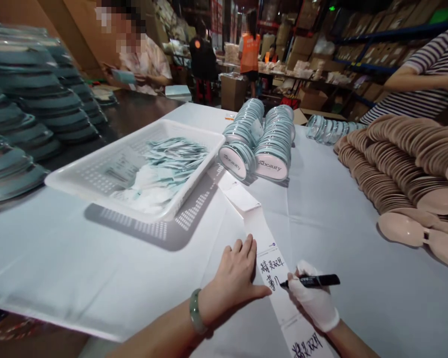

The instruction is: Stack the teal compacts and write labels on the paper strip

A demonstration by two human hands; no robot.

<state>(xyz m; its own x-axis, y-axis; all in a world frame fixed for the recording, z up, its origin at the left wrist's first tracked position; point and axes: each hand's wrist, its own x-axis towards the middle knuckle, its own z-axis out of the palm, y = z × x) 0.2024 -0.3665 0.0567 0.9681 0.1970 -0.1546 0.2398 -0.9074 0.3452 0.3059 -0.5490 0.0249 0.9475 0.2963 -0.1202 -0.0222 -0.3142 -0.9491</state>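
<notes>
A long white strip of paper labels (267,226) runs toward me across the table, with black handwritten characters on two of its sections. My left hand (233,271) lies flat at the strip's left edge, fingers stretched and thumb on the paper; a green bangle (197,312) circles the wrist. In a white glove, my right hand (314,298) grips a black marker pen (323,281) whose tip touches the strip beside the upper writing. The strip's far end is folded over itself near the basket.
A white plastic basket (70,186) holds pale blue packets. Oval packages (272,164) stand in two rows behind the strip. Pinkish-beige molded cups (403,226) are stacked at right. Blue-edged stacks (41,94) rise at left. Several people are around; a striped sleeve (433,54) shows at right.
</notes>
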